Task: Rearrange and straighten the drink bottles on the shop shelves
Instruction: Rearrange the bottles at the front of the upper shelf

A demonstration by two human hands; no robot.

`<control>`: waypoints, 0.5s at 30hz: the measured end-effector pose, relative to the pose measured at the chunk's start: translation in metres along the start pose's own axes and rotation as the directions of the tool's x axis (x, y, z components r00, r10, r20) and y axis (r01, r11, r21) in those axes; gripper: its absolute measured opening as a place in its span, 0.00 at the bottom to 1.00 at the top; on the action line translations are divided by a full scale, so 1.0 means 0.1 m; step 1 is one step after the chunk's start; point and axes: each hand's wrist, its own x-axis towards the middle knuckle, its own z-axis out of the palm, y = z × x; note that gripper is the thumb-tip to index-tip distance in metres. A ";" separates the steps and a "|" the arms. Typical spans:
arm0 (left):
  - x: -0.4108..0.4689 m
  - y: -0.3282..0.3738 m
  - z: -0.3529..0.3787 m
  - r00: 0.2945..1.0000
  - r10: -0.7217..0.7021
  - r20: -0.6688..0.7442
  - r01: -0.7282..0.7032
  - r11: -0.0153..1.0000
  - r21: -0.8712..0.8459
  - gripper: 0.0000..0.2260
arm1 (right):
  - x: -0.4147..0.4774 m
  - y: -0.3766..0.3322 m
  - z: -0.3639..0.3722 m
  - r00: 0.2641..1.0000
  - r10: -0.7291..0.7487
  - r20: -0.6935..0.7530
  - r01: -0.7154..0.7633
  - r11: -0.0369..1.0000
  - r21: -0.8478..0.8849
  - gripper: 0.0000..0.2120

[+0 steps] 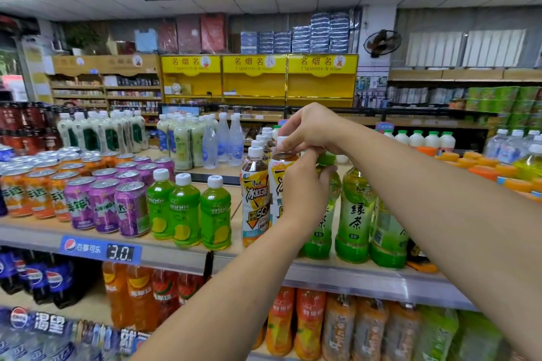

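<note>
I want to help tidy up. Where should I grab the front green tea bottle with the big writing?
Probably grip the tall green plastic tea bottle round its narrower waist, coming from the front: it stands upright at the shelf edge, with bottles crowding both sides.

a blue pepsi price tag [100,251] on the shelf edge at lower left reads "百事可乐" and "3.0". the yellow cabinet signs [254,64] at upper centre read "名烟名" over "cigarette & wine". at centre, the iced tea bottle [255,196] reads "冰红茶", the green tea bottle [355,214] "绿茶".
</note>
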 end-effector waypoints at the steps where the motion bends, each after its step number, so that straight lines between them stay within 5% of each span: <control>1: 0.00 0.00 -0.01 1.000 -0.015 0.015 0.016 1.000 -0.025 0.10 | 0.00 0.01 0.00 1.000 0.011 0.006 -0.011 1.000 -0.012 0.10; 15: -0.08 0.02 -0.17 0.997 0.063 0.048 -0.064 0.998 0.014 0.13 | -0.01 0.14 -0.01 0.998 0.037 0.052 -0.031 0.993 -0.111 0.12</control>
